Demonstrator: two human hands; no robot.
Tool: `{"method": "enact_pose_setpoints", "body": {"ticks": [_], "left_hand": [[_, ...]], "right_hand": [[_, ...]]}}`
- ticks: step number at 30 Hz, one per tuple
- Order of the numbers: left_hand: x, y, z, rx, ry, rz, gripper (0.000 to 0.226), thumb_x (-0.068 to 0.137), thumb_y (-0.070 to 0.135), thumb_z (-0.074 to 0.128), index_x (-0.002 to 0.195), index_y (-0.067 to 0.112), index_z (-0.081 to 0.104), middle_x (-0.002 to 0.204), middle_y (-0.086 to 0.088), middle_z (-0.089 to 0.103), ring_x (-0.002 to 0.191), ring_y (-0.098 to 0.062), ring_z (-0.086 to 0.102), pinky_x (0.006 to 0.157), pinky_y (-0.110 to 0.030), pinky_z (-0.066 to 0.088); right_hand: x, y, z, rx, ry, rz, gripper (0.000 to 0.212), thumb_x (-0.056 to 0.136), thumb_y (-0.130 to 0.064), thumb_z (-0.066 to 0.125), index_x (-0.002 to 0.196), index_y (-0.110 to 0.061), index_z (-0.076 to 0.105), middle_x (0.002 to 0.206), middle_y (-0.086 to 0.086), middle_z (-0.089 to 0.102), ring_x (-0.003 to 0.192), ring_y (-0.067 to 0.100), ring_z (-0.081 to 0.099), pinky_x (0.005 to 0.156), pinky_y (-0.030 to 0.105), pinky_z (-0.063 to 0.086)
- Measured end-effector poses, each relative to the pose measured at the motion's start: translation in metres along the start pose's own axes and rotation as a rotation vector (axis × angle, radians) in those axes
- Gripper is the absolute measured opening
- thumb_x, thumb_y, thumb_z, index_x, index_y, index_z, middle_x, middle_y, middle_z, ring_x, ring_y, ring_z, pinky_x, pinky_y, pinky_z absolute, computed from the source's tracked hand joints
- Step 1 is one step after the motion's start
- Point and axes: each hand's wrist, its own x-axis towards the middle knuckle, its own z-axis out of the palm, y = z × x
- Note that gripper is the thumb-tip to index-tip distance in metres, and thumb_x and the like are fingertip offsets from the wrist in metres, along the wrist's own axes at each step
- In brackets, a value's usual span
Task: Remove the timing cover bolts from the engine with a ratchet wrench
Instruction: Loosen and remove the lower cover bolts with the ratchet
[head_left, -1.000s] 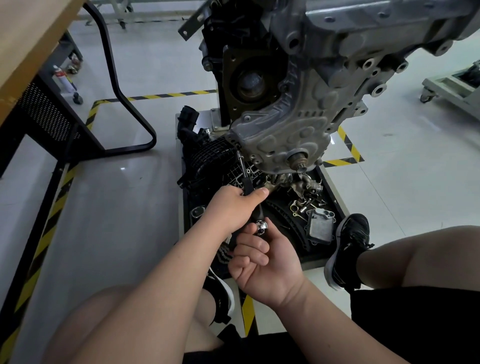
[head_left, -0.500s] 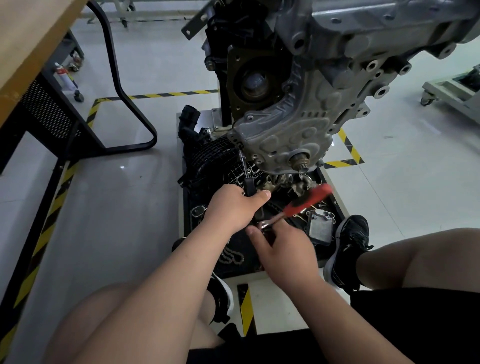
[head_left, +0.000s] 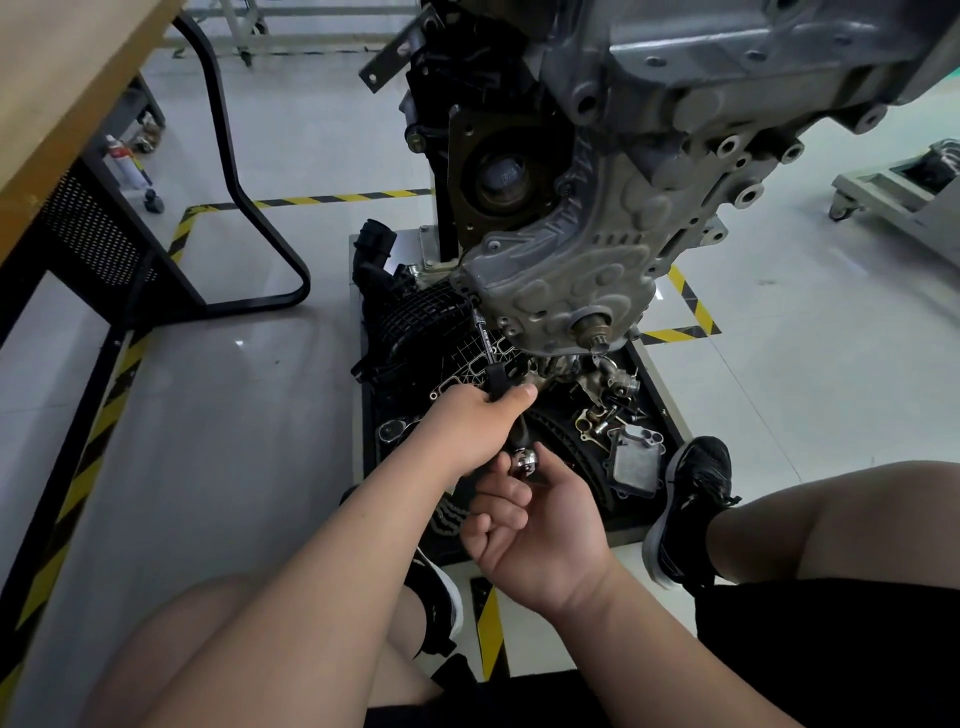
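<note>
The grey timing cover (head_left: 571, 280) faces me on the hanging engine, with the crank stub (head_left: 592, 330) at its lower end. A black extension bar (head_left: 485, 345) runs from the cover's lower left edge down into my left hand (head_left: 480, 415), which grips it. Just below, the chrome head of the ratchet wrench (head_left: 523, 461) shows between the fingers of my right hand (head_left: 535, 530). That hand is palm up with its fingers curled round the wrench, whose handle is hidden. The socket and bolt at the bar's tip are too small to make out.
Under the engine a black tray (head_left: 670, 421) holds loose metal parts, a black intake manifold (head_left: 415, 322) and a second ratchet (head_left: 395, 428). A wooden table (head_left: 62, 78) with a black tube leg (head_left: 244, 208) stands left, a wheeled cart (head_left: 909, 192) right. My shoes flank the tray.
Half a second ago the red wrench handle stuck out to the right under my right hand. That hand has turned palm up again and the handle is hidden. My left hand has stayed put.
</note>
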Motion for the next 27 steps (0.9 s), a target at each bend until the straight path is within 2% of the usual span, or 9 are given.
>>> {"method": "enact_pose_setpoints", "body": {"ticks": [6,9,11,13,17,19,20,22,27], "left_hand": [[0.0,-0.002,-0.001,-0.002,0.051,0.039,0.052,0.082,0.061,0.06,0.053,0.019,0.054,0.038,0.013,0.049,0.034,0.0,0.047,0.047,-0.022,0.035],[-0.001,-0.001,-0.001,-0.006,0.078,0.054,0.054,0.081,0.06,0.062,0.046,0.021,0.048,0.036,0.014,0.045,0.032,0.001,0.043,0.048,-0.022,0.032],[-0.001,0.0,-0.001,0.017,0.095,0.053,0.054,0.081,0.059,0.063,0.046,0.021,0.046,0.034,0.015,0.043,0.031,0.001,0.043,0.047,-0.022,0.03],[-0.002,0.0,-0.002,0.079,0.132,0.059,0.055,0.081,0.059,0.063,0.048,0.02,0.043,0.035,0.012,0.042,0.034,-0.002,0.043,0.045,-0.023,0.027],[-0.003,-0.002,0.0,0.194,0.176,0.064,0.05,0.081,0.06,0.063,0.06,0.019,0.044,0.054,0.008,0.044,0.049,-0.008,0.044,0.046,-0.026,0.026],[-0.003,-0.002,0.001,0.229,0.177,0.062,0.05,0.082,0.06,0.062,0.061,0.018,0.044,0.056,0.007,0.045,0.051,-0.009,0.045,0.046,-0.026,0.027],[-0.003,-0.001,0.002,0.241,0.178,0.062,0.051,0.082,0.06,0.061,0.06,0.018,0.043,0.054,0.007,0.044,0.049,-0.01,0.045,0.045,-0.026,0.027],[-0.003,0.0,0.002,0.248,0.176,0.061,0.052,0.082,0.06,0.061,0.059,0.016,0.043,0.052,0.006,0.045,0.048,-0.012,0.046,0.045,-0.026,0.028],[-0.002,-0.001,0.001,0.178,0.15,0.043,0.052,0.082,0.062,0.059,0.065,0.015,0.047,0.058,0.005,0.05,0.058,-0.015,0.053,0.048,-0.027,0.031]], "right_hand": [[-0.002,0.004,0.003,0.038,-0.071,0.055,0.027,0.078,-0.04,0.054,0.068,-0.015,0.054,0.044,-0.007,0.033,0.033,0.011,0.032,0.046,0.023,0.043],[-0.003,0.002,0.003,0.018,-0.052,0.059,0.036,0.081,-0.048,0.053,0.066,-0.015,0.056,0.043,-0.007,0.033,0.032,0.011,0.032,0.045,0.022,0.041],[-0.001,0.003,0.003,-0.077,0.067,0.012,0.048,0.088,-0.056,0.05,0.065,-0.014,0.059,0.044,-0.006,0.032,0.032,0.011,0.03,0.044,0.022,0.04],[0.001,0.005,-0.001,-0.363,0.254,-0.12,0.053,0.093,-0.057,0.047,0.069,-0.012,0.06,0.045,-0.004,0.033,0.034,0.013,0.031,0.046,0.023,0.039],[-0.001,-0.008,-0.01,-1.509,0.546,-0.565,0.049,0.093,-0.056,0.048,0.066,-0.014,0.05,0.049,-0.009,0.046,0.042,0.008,0.044,0.049,0.026,0.035],[-0.004,-0.016,-0.01,-2.01,0.621,-0.623,0.05,0.091,-0.062,0.043,0.064,-0.02,0.046,0.055,-0.007,0.051,0.05,0.008,0.05,0.046,0.027,0.032],[-0.004,-0.019,-0.01,-2.142,0.654,-0.629,0.051,0.091,-0.065,0.041,0.064,-0.022,0.044,0.057,-0.006,0.052,0.052,0.01,0.051,0.046,0.027,0.031],[-0.002,-0.021,-0.009,-2.226,0.687,-0.641,0.052,0.09,-0.067,0.038,0.063,-0.024,0.039,0.057,-0.006,0.05,0.052,0.011,0.049,0.044,0.026,0.029],[0.001,-0.023,-0.01,-2.198,0.66,-0.666,0.054,0.091,-0.065,0.042,0.06,-0.021,0.038,0.053,-0.006,0.046,0.047,0.011,0.045,0.044,0.027,0.027]]}}
